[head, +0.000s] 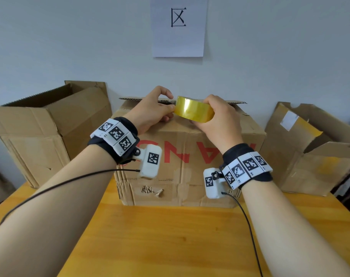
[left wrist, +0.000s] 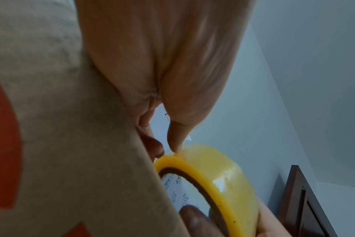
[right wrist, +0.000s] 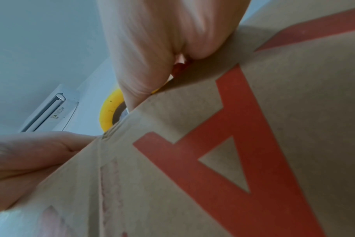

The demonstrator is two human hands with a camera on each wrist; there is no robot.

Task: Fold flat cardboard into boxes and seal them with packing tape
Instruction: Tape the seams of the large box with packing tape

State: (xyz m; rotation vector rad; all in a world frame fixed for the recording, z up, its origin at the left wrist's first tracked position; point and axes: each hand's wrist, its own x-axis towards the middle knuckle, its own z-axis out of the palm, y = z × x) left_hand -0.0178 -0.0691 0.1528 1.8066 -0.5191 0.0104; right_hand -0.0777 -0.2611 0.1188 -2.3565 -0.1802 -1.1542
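Head view: tape roll (head: 193,111) above box (head: 186,156), right fingers (head: 212,105) wrapped around, left fingers (head: 169,108) pinching its edge.

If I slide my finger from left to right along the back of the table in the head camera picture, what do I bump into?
Open cardboard box on the left → left hand → yellow tape roll → right hand → torn cardboard box on the right. The hands and tape are over the middle box with red letters.

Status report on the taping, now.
Right hand grips tape roll; left hand picks at its edge. Middle box closed, not yet taped. Nothing in the way.
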